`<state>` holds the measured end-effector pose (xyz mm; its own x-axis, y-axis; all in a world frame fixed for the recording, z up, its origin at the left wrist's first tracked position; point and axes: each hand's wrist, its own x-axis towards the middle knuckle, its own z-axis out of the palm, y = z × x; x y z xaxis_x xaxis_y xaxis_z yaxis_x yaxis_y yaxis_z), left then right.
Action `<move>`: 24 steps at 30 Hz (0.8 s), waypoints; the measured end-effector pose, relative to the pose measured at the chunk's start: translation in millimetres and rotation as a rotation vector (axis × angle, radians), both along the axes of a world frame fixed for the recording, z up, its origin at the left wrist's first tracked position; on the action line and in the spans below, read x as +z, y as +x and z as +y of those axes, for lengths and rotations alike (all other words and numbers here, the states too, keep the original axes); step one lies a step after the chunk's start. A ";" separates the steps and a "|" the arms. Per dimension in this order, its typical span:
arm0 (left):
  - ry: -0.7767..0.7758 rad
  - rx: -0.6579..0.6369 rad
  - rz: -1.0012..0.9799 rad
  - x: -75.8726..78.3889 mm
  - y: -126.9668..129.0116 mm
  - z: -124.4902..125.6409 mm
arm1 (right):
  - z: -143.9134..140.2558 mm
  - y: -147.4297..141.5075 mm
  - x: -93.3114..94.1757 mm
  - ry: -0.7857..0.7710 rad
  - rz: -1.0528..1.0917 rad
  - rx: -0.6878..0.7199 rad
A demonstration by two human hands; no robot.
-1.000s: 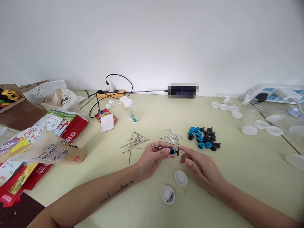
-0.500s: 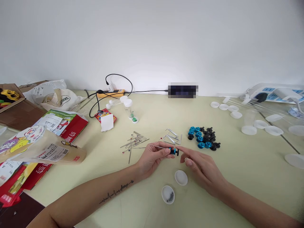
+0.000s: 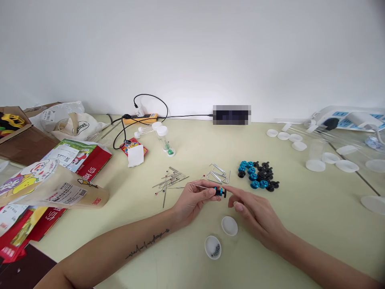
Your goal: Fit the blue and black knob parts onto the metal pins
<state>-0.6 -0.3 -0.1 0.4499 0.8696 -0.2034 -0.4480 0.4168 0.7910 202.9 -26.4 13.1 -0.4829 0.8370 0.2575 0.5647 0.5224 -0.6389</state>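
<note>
**Two hands and a little stack on a pin**

The big pale table [image 3: 300, 208] lies under both hands. Far off to the left of the left hand are snack bags [image 3: 54, 188] and a brown box [image 3: 21, 136]. Far off to the right of the right hand are white caps [image 3: 315, 164].

The left hand [image 3: 192, 200] rests on the table. Its fingers are pinched together on a thin metal pin [image 3: 198, 186]. The pin pokes out past the thumb, away from the right hand. At the other end, just past the fingertips, sits a small stack of screws [image 3: 220, 192], blue and black. It looks like the stack is being built on the pin, one piece at a time, so this seems to be the threading step.

The right hand [image 3: 255, 216] is just beside the left one. Its long finger [image 3: 237, 192] points at the stack and touches it or nearly does; I cannot tell which. The other fingers are curled loosely. I cannot tell if that hand holds anything.

Just past the right hand's fingertips lies a pile of blue and black screws [image 3: 258, 176]. Beyond the left hand's fingers lie bent wire clips [image 3: 219, 172] and a heap of pins [image 3: 170, 180]. Near the right hand's wrist side sit two small white cups [image 3: 229, 225]; the closer one [image 3: 213, 246] has a few dark bits in it.

The next move would need a soft, steady touch, since the pieces are tiny and the pin is thin.
</note>
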 end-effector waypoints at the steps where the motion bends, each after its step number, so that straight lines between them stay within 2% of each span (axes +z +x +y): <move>1: 0.002 -0.001 -0.001 -0.3 -0.2 -0.1 | 0.0 0.1 0.0 -0.008 -0.004 0.002; 24: 0.002 0.001 0.008 0.2 -0.2 0.4 | 0.2 0.5 -2.3 -0.073 0.022 0.006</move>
<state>-0.8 0.1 0.1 0.4479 0.8702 -0.2053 -0.4420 0.4151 0.7952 203.4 -26.3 10.8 -0.4829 0.8511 0.2063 0.5475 0.4772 -0.6874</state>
